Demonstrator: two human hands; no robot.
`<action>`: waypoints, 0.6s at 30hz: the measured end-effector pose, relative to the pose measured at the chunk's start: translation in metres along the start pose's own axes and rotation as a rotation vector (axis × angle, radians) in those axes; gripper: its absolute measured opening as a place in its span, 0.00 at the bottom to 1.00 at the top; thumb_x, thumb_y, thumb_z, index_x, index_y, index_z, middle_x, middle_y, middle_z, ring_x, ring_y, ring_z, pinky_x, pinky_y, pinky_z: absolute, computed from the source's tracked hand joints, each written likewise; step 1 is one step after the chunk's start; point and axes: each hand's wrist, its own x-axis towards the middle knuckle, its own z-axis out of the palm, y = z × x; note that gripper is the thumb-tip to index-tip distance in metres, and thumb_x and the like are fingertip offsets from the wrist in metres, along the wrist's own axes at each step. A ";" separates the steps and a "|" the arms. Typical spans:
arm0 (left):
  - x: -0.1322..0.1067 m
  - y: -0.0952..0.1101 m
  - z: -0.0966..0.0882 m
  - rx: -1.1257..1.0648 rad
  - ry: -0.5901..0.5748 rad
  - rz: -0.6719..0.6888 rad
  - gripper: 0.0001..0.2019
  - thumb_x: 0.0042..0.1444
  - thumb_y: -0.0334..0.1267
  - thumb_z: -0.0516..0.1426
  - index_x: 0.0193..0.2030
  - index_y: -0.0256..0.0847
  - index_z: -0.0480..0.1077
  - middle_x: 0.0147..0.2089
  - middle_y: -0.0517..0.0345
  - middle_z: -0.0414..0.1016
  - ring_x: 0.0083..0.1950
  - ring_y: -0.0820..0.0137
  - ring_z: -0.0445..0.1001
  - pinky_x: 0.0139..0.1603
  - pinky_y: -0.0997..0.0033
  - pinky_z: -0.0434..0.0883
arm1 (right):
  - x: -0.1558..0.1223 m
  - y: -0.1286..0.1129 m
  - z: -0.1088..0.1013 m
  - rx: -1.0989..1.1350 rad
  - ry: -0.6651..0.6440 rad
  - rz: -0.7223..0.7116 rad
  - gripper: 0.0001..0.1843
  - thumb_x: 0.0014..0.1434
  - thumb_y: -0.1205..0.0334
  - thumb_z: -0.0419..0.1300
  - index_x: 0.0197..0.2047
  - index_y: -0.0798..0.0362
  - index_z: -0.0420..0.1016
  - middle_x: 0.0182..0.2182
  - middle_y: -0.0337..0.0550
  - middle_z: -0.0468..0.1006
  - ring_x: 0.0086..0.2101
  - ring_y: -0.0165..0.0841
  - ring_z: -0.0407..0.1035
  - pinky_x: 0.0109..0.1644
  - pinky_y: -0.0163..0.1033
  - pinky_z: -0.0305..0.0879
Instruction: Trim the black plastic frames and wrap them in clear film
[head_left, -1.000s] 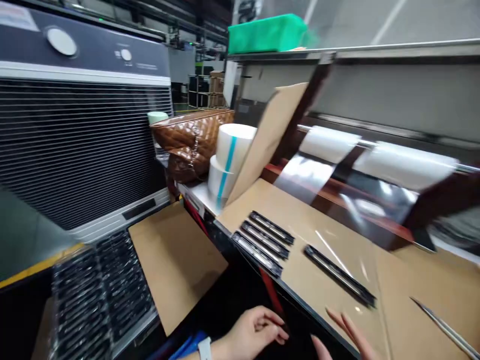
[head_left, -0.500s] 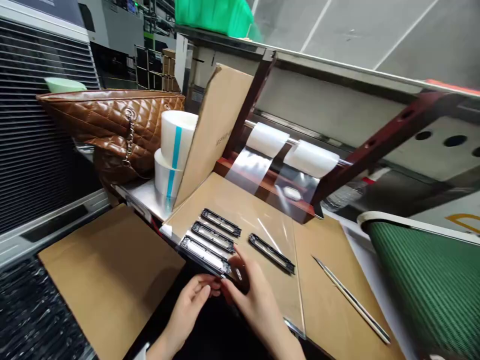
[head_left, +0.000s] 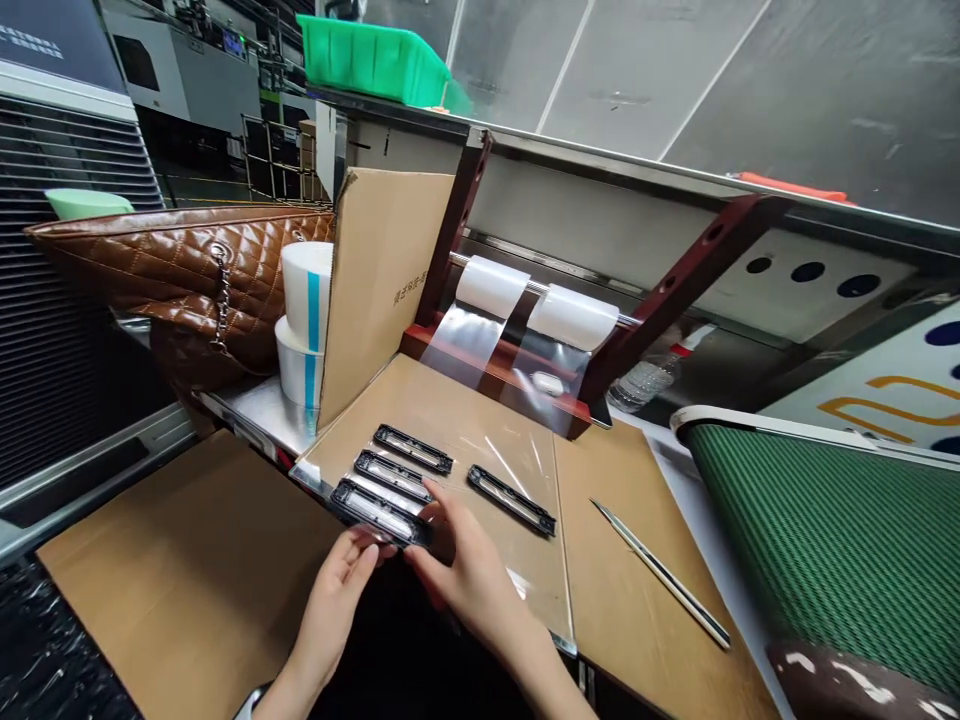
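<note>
Several long, narrow black plastic parts with pale strips along their middles lie on a clear sheet [head_left: 517, 585] over the brown board. My right hand [head_left: 476, 570] curls its thumb and fingers around the right end of the nearest black plastic part [head_left: 379, 512], partly covering it. Close by, my left hand [head_left: 337, 590] is pinched at that part's front edge; a shiny, see-through bit shows at its fingertips, too small to name. Two similar parts, including the farthest black part [head_left: 412, 449], sit just behind. Another black part [head_left: 511, 500] lies apart to the right.
A craft knife [head_left: 660, 572] lies right of the clear sheet. Film rolls [head_left: 491, 287] hang on a rack behind. An upright cardboard sheet [head_left: 386, 270], tape rolls [head_left: 300, 362] and a brown bag [head_left: 187, 265] stand left. A green conveyor belt [head_left: 832, 540] runs along the right.
The view has shifted, so the scene sits further left. My fingertips have moved apart slightly, with my left hand now along the nearest part's front edge. The parts keep their layout.
</note>
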 end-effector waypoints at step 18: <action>-0.034 -0.007 -0.031 -0.252 -0.001 -0.267 0.26 0.40 0.52 0.70 0.48 0.50 0.77 0.45 0.55 0.82 0.44 0.64 0.79 0.45 0.71 0.77 | -0.083 0.001 0.045 0.326 0.035 0.174 0.34 0.46 0.55 0.73 0.55 0.46 0.68 0.40 0.41 0.74 0.39 0.36 0.69 0.47 0.41 0.68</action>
